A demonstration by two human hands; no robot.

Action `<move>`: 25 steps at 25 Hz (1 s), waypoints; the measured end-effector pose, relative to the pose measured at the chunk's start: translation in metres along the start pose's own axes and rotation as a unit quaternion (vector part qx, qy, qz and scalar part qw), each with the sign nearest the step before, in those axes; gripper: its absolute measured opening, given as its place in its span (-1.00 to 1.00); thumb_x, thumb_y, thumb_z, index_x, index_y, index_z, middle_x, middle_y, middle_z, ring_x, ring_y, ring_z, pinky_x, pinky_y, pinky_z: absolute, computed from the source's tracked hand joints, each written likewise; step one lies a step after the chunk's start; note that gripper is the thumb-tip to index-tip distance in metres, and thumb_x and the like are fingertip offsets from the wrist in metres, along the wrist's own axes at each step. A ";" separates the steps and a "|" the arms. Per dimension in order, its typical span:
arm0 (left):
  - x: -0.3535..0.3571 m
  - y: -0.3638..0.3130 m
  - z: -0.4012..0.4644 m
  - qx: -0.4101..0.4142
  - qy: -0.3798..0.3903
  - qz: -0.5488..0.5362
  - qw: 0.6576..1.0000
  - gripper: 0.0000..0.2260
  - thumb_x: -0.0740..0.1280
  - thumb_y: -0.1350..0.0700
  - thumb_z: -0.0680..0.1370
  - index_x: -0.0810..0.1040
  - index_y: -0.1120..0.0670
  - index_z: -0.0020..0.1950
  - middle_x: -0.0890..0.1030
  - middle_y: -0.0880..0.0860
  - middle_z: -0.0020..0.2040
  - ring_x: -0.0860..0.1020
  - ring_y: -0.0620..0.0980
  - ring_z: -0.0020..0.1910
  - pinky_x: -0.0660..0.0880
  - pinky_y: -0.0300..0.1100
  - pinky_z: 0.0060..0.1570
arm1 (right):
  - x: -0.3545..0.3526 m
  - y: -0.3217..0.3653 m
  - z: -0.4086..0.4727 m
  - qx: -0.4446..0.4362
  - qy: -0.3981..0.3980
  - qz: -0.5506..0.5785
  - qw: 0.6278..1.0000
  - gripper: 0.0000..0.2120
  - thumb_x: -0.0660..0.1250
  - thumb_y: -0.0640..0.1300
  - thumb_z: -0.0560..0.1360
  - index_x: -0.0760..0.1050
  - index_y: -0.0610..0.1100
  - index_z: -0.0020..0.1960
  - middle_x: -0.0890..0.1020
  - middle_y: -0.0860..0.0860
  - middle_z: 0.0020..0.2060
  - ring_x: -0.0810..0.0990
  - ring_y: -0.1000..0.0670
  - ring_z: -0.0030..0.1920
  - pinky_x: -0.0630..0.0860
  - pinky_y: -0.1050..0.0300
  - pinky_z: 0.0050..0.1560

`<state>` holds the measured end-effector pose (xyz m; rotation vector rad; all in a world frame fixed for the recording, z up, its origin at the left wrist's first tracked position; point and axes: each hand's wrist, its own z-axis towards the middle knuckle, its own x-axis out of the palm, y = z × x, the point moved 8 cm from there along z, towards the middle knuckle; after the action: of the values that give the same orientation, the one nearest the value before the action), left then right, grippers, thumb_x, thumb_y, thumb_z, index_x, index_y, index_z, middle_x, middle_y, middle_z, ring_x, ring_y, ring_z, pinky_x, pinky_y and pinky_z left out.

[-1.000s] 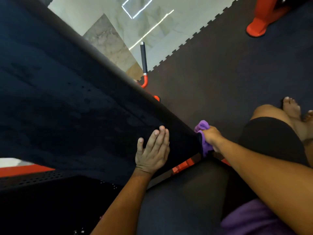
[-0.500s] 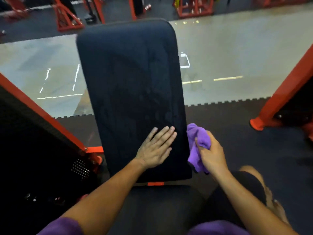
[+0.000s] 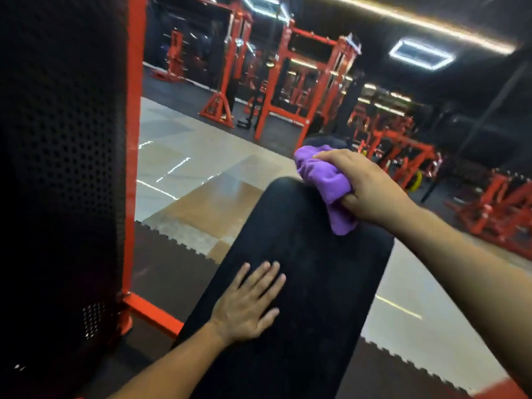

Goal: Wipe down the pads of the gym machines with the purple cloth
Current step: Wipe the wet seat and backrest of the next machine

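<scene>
Your right hand grips the bunched purple cloth, fingers curled over it, thumb under. The cloth sits at the far upper right corner of the black backrest pad, touching it, though blur makes the contact hard to confirm. Your left hand lies flat on the pad's near left part, fingers straight and slightly spread, holding nothing. Left of your left hand stands a black perforated panel with an orange frame post along its edge. Beyond the cloth hand, orange racks stand on dark matting; pale tiled floor lies between. No readable writing, brand or label anywhere.
</scene>
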<state>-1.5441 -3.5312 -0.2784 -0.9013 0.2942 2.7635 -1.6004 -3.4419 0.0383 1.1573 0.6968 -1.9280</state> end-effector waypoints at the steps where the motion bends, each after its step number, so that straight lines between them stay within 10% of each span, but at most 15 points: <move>1: 0.000 0.001 -0.002 -0.001 -0.011 0.000 1.000 -0.35 0.21 -0.17 0.65 0.20 0.09 0.67 0.18 0.14 0.67 0.19 0.12 0.64 0.17 0.19 0.55 | 0.016 0.002 0.031 -0.012 0.081 -0.016 0.997 -0.46 0.24 -0.20 0.34 0.49 -0.05 0.33 0.59 -0.05 0.22 0.52 -0.11 0.21 0.41 0.00 0.29; 5: 0.000 0.002 0.001 -0.001 -0.043 -0.009 0.999 -0.41 0.16 -0.16 0.64 0.30 0.07 0.63 0.27 0.11 0.64 0.27 0.07 0.61 0.19 0.14 0.56 | 0.092 0.015 0.104 0.028 0.284 -0.024 0.958 -0.86 0.20 -0.02 0.40 0.47 0.03 -0.07 0.62 0.03 -0.07 0.55 -0.12 0.00 0.44 0.07 0.01; 8: 0.003 0.007 0.002 -0.001 -0.061 -0.023 0.998 -0.43 0.10 -0.15 0.65 0.33 0.06 0.62 0.31 0.09 0.62 0.31 0.05 0.59 0.20 0.10 0.57 | 0.144 0.045 0.129 -0.017 0.354 -0.159 0.921 -0.77 0.28 0.13 0.41 0.39 -0.02 -0.25 0.53 0.05 -0.29 0.54 -0.12 -0.21 0.44 0.08 -0.11; 12: 0.001 0.008 0.001 0.008 -0.064 -0.033 0.997 -0.36 0.19 -0.12 0.60 0.24 0.06 0.66 0.25 0.09 0.65 0.29 0.06 0.60 0.14 0.10 0.59 | 0.211 0.108 0.097 -0.170 0.409 -0.240 0.864 -0.78 0.30 0.16 0.48 0.55 0.05 0.00 0.53 0.04 -0.18 0.53 -0.09 -0.14 0.37 0.09 -0.10; 20: -0.002 0.004 0.003 -0.004 -0.062 -0.030 0.998 -0.38 0.18 -0.10 0.60 0.27 0.07 0.65 0.27 0.10 0.64 0.29 0.07 0.60 0.17 0.10 0.58 | 0.132 0.055 0.130 -0.086 0.396 -0.149 0.902 -0.87 0.39 0.04 0.40 0.50 0.01 -0.14 0.59 0.07 -0.25 0.59 -0.07 -0.18 0.53 0.06 -0.16; 25: 0.002 0.005 -0.009 -0.017 -0.029 -0.021 0.999 -0.34 0.22 -0.11 0.61 0.17 0.07 0.68 0.19 0.08 0.67 0.22 0.05 0.63 0.08 0.10 0.61 | 0.178 0.098 0.095 -0.206 0.345 -0.244 0.883 -0.86 0.29 0.13 0.48 0.47 0.08 -0.08 0.51 0.08 -0.26 0.50 -0.07 -0.19 0.34 0.08 -0.14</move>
<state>-1.5421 -3.5381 -0.2858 -0.8251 0.2155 2.7579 -1.6163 -3.6277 -0.0859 1.4800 1.8359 -1.5710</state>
